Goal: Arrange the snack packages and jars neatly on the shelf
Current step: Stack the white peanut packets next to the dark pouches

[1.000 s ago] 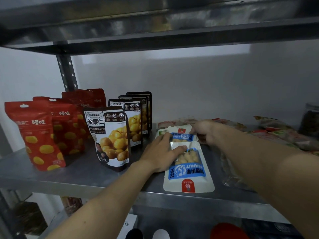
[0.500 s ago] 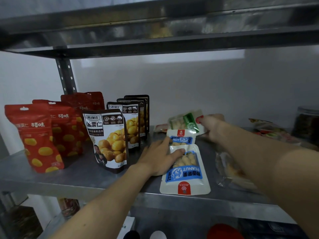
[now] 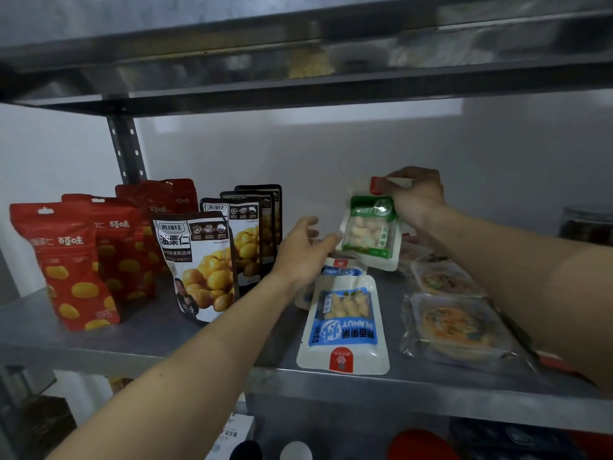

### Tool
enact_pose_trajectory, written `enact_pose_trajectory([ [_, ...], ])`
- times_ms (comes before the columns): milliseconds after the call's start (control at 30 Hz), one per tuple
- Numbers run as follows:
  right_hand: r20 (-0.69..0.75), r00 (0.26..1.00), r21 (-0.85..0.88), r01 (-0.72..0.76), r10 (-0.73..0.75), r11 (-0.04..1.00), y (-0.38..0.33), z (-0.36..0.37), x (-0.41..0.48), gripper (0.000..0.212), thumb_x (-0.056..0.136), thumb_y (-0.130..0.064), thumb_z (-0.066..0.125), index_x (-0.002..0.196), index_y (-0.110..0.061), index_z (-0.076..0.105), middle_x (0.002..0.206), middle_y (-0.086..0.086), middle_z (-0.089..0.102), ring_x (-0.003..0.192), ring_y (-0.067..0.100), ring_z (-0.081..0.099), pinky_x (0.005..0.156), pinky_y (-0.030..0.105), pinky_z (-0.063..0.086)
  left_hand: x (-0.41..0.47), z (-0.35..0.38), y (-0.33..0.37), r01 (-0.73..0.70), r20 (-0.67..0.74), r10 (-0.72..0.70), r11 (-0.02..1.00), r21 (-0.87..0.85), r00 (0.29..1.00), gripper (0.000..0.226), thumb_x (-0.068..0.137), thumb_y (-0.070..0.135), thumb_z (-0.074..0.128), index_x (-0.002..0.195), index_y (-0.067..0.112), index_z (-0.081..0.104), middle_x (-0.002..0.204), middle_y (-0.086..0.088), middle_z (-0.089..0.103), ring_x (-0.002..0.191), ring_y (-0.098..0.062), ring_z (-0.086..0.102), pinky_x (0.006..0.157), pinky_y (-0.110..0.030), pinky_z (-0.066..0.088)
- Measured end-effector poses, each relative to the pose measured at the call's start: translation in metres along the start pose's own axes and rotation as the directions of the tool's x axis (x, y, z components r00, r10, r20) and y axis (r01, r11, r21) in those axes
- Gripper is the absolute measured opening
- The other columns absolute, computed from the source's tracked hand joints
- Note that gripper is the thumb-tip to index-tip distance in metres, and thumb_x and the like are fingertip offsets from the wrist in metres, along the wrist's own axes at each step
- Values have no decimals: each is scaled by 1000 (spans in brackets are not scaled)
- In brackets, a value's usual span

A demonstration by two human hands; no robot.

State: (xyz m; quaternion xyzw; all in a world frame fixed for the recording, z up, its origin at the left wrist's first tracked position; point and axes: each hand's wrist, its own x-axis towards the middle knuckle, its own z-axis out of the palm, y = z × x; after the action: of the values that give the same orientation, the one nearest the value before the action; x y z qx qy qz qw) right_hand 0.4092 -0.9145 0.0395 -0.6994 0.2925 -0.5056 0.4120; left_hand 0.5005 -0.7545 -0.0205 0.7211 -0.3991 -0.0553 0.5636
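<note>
The right hand (image 3: 416,197) reaches in from the right with its forearm raised, pinching the top edge of a green-and-white plastic peanut packet (image 3: 371,232), which hangs upright above the grey metal shelf (image 3: 139,340). The left hand (image 3: 303,250) stretches forward, fingers loosely spread and holding nothing, its fingertip touching the green packet's left edge. Directly below the green packet, a blue-and-white peanut packet (image 3: 343,327) lies flat on the shelf.
</note>
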Motion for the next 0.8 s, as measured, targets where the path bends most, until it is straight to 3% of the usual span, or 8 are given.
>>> enact_pose_trajectory([
  [133, 92, 995, 45, 20, -25, 999, -2, 9, -6, 24, 73, -33, 83, 88, -18, 71, 108, 3, 69, 95, 18, 66, 82, 27, 55, 2, 10, 12, 70, 103, -42, 955, -289, 994, 36, 88, 18, 67, 121, 8, 58, 106, -7, 68, 93, -19, 66, 76, -30, 56],
  [267, 254, 962, 132, -135, 98, 982, -3, 3, -22, 47, 72, -44, 81, 101, -15, 59, 99, 0, 68, 84, 14, 67, 66, 27, 53, 3, 19, 12, 74, -15, -88, 907, -414, 996, 14, 87, 8, 66, 101, 5, 66, 92, -9, 72, 80, -22, 70, 69, -33, 59],
  [333, 421, 895, 82, -201, 149, 976, 2, -1, -28, 44, 76, -34, 80, 105, -8, 62, 99, 3, 72, 82, 16, 70, 61, 27, 55, 6, 19, 9, 88, -44, -121, 887, -454, 992, 10, 88, 8, 65, 97, 7, 66, 92, -10, 72, 78, -22, 71, 65, -33, 59],
  [400, 515, 843, 97, -237, 155, 967, 7, -2, -35, 36, 76, -16, 80, 108, -4, 66, 98, 9, 75, 84, 22, 74, 73, 36, 60, 8, 18, 8, 106, -35, -137, 885, -454, 990, 13, 88, 9, 66, 100, 5, 67, 96, -15, 72, 83, -26, 72, 72, -39, 59],
  [467, 499, 855, 130, -237, 143, 963, 8, 0, -37, 34, 73, -12, 81, 103, -3, 68, 94, 10, 76, 84, 24, 74, 79, 40, 59, 14, 17, 7, 103, -24, -129, 880, -463, 991, 18, 88, 14, 66, 103, 4, 67, 99, -16, 72, 89, -32, 70, 77, -44, 58],
  [533, 423, 899, 137, -188, 114, 973, 3, 0, -35, 26, 71, -17, 83, 91, -9, 68, 89, 7, 75, 79, 21, 72, 69, 35, 59, 23, 15, 7, 130, -44, -171, 871, -475, 984, 18, 94, 24, 59, 99, 8, 66, 95, -12, 71, 82, -27, 70, 65, -36, 58],
  [667, 296, 948, 128, -161, 118, 979, 0, 0, -24, 28, 69, -24, 86, 86, -13, 67, 87, 2, 71, 79, 16, 68, 68, 29, 55, 47, 12, -11, 167, -166, -216, 949, -268, 962, 20, 97, 20, 52, 106, 6, 63, 93, -6, 66, 69, -13, 61, 59, -21, 47],
  [800, 258, 952, 67, -188, 165, 980, 6, 3, -14, 24, 77, -11, 80, 97, -5, 68, 95, 9, 71, 85, 23, 69, 75, 34, 57, 63, 10, -32, 214, -216, -197, 975, 56, 956, 16, 94, 15, 56, 104, 9, 67, 110, -10, 65, 93, -20, 59, 79, -29, 49],
])
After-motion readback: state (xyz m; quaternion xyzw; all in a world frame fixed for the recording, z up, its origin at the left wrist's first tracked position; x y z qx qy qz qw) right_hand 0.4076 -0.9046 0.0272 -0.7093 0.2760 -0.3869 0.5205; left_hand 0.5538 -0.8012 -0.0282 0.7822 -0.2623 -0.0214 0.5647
